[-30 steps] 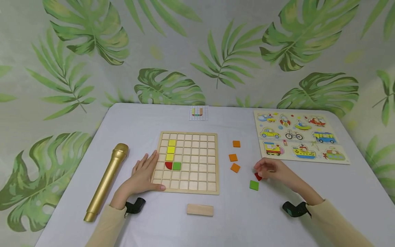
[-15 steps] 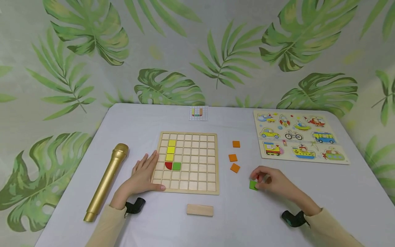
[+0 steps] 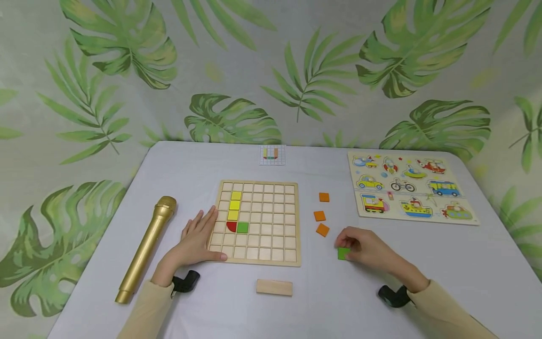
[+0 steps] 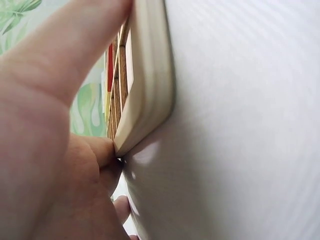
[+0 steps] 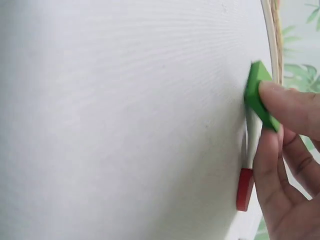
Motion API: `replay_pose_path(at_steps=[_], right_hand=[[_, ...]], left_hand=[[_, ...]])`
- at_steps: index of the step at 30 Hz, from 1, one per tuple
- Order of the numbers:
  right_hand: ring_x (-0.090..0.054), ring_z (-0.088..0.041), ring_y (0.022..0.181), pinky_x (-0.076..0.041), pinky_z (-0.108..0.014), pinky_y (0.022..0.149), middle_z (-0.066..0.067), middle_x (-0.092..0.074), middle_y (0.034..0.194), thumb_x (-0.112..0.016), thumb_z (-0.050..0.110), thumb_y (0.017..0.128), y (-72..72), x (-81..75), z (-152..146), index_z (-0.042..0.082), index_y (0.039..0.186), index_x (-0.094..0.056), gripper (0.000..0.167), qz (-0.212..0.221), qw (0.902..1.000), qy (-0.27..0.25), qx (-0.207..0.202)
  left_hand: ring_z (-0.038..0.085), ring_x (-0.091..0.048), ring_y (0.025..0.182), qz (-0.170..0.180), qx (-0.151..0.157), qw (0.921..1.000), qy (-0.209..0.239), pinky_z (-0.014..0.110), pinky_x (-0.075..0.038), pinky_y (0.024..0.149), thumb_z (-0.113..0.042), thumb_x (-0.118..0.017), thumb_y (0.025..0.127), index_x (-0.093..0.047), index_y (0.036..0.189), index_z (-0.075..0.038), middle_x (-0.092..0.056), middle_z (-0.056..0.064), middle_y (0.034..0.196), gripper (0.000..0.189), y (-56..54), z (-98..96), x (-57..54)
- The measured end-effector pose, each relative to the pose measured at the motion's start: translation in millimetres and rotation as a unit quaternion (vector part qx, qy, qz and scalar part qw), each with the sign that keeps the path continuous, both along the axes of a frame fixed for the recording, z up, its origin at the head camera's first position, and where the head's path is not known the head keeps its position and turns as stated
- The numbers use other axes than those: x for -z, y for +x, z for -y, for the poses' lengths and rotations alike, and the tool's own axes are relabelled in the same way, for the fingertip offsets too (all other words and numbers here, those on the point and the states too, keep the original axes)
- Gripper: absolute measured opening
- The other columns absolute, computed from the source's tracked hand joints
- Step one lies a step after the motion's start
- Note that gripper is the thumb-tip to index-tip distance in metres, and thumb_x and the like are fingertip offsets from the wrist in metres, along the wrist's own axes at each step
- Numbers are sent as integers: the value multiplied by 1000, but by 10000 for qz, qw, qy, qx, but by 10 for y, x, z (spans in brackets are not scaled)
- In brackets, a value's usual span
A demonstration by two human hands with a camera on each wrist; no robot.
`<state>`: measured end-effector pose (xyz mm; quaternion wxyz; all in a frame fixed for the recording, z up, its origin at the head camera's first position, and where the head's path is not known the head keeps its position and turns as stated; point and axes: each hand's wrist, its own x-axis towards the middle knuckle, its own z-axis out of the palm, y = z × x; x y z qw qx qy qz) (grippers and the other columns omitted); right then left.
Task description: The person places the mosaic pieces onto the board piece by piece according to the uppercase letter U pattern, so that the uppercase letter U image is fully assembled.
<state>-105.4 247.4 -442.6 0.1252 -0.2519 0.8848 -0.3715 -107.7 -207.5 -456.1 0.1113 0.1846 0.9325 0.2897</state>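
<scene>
A square wooden grid board [image 3: 271, 242] lies in the middle of the table. It bears several yellow square tiles [image 3: 234, 205] in a column, a red quarter-round tile [image 3: 231, 227] and a green square tile [image 3: 243, 228]. My left hand [image 3: 196, 240] rests against the board's left side, fingers extended, thumb along its near left corner. To the right of the board, my right hand [image 3: 368, 249] pinches another green square tile [image 3: 343, 254] between thumb and finger. Close by its fingers, a second red tile [image 5: 244, 190] shows in the right wrist view; the hand hides it from the head view.
Several orange tiles [image 3: 319, 216] lie right of the board. A plain wooden block [image 3: 274, 287] lies in front, a gold microphone [image 3: 146, 249] at left. A vehicle puzzle board [image 3: 394, 193] occupies the back right. A small pattern card [image 3: 273, 155] lies at the back.
My right hand has moved left from the loose red tile to the loose green tile and taken hold of it, shifting it slightly left. The left hand stays on the board.
</scene>
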Motion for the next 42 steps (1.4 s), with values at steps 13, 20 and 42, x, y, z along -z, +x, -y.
replay_pose_path(at_steps=[13,20,42], right_hand=[[-54,-16,79,-48,-26,70,3,-61,84,-74,3,82,-253,-65,213,12,92,-65,16,554,9975,-380,-211],[-55,-19,79,-48,-26,69,-1,-60,84,-74,6,83,-441,-157,530,9,93,-65,13,756,9936,-782,-298],[-57,-16,80,-50,-30,72,-1,-62,86,-69,3,86,-829,-242,1572,6,94,-66,9,751,9818,-1215,-1249]], left_hand=[[44,3,141,11,15,10000,44,64,3,106,-54,-80,68,-10,151,4,-5,19,158,123,-2,6,8],[44,3,141,11,1,10000,3,64,3,106,-55,-80,68,-10,151,4,-4,18,158,123,-12,10,35],[45,2,141,-18,10,10000,11,65,1,105,-53,-81,68,-11,151,4,-6,19,158,122,-5,-3,-4]])
